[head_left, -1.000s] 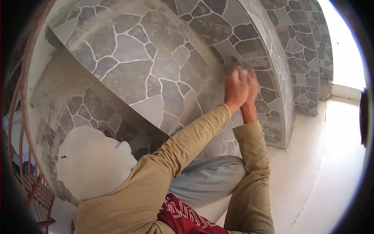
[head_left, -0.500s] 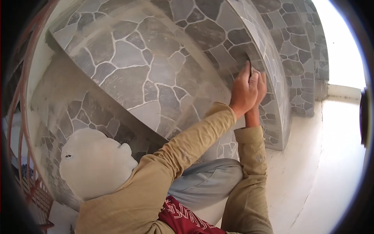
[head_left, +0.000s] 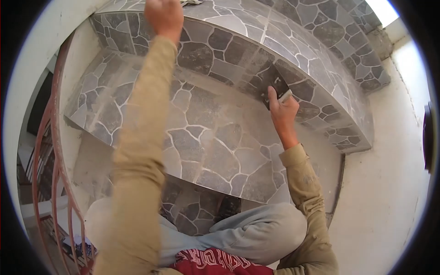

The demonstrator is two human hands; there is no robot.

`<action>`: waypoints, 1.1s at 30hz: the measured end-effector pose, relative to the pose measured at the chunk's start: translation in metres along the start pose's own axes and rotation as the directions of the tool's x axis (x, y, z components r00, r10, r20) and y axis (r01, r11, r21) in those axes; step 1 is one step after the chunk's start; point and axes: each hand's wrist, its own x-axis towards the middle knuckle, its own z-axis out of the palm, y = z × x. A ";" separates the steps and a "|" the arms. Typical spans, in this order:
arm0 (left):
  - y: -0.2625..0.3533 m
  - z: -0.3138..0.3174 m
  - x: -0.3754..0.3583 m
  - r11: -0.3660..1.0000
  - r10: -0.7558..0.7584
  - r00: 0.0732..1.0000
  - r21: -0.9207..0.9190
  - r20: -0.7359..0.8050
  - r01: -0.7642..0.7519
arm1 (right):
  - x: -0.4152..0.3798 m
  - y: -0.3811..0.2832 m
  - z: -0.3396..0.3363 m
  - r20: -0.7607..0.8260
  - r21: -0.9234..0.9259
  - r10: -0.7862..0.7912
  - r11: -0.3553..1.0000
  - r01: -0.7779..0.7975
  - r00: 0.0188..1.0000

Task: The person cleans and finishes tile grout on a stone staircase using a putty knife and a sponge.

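My right hand (head_left: 285, 110) is closed round a putty knife (head_left: 278, 82) with a wide dark blade, its thumb lying along it. The blade rests at the face of the stone-patterned step riser (head_left: 238, 51), close to where it meets the tread below. My left hand (head_left: 166, 20) is stretched forward at the top edge of the view, over the upper step. Its fingers are cut off by the frame, so what they do is hidden. Beside it lies a small crumpled piece of cloth or paper (head_left: 191, 2).
The stone-patterned tread (head_left: 211, 137) with pale joints lies before my bent knees (head_left: 261, 224). A reddish-brown metal railing (head_left: 57, 165) runs along the left. A pale wall (head_left: 385, 183) borders the steps on the right.
My hands were together at the riser and are now apart. The left has swung far to the left and up; the right stays at the riser with the putty knife. The view has turned.
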 end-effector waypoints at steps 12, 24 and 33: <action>-0.076 0.009 0.007 0.683 0.644 0.702 0.183 0.306 -0.707 | 0.008 -0.018 0.057 -0.084 0.124 0.012 0.992 -0.002 0.996; -0.090 0.015 0.013 0.658 0.703 0.673 0.151 0.229 -0.738 | 0.005 -0.006 0.058 -0.055 -0.191 -0.093 0.978 0.081 0.994; -0.089 0.014 0.009 0.641 0.717 0.672 0.204 0.185 -0.740 | 0.009 -0.003 0.061 -0.279 0.193 -0.051 0.975 0.108 0.959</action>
